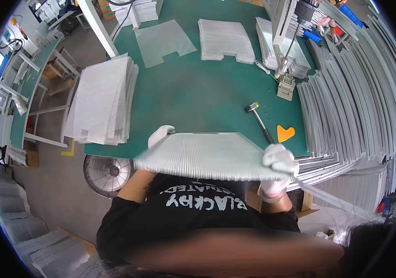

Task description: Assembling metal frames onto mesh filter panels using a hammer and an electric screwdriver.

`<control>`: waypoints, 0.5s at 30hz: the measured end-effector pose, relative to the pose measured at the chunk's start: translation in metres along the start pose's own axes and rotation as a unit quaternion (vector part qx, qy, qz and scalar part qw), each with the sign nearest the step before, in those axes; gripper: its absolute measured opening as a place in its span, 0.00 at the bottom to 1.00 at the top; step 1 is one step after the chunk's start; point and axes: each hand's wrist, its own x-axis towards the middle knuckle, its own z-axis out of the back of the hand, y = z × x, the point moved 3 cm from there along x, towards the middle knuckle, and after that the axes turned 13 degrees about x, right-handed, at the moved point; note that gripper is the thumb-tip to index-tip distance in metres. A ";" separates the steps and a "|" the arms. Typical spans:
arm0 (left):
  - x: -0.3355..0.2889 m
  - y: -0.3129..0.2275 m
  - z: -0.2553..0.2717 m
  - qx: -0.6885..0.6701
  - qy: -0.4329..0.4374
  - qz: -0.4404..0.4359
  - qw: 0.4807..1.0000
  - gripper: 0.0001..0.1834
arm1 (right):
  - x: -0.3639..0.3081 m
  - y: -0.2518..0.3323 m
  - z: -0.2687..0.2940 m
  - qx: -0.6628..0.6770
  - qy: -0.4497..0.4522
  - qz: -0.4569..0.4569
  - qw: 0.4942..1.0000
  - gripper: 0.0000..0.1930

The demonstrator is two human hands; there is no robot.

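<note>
green-surfaced table (179, 99) ahead. translucent whitish ribbed flat panel (207, 155) at its near edge, before the torso: long axis left–right, ribs fore-and-aft. white-gloved left hand (160, 135) and white-gloved right hand (280, 161) clasp opposite ends, probably to limit sagging. left end blurred; exact finger placement uncertain.

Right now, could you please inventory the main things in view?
Table: one, green, centre
Sheet piles: several, whitish, table's left and far sides
Loose sheet: one, translucent, table's far left
Bench machine: one, pale grey, table's far right
Hammer: one, black and silver, table's right
Scraper: one, yellow, beside hammer
Long strips: many, grey, right of table
Fan: one, dark, near left
Ribbed panel: one, translucent, in both hands
Left hand: one, white-gloved, panel's left
Right hand: one, white-gloved, panel's right
</note>
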 end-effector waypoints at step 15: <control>0.081 -0.119 0.141 -0.379 -0.151 -0.102 0.907 0.12 | 0.072 -0.066 0.019 -0.100 -0.127 -0.180 0.970 0.05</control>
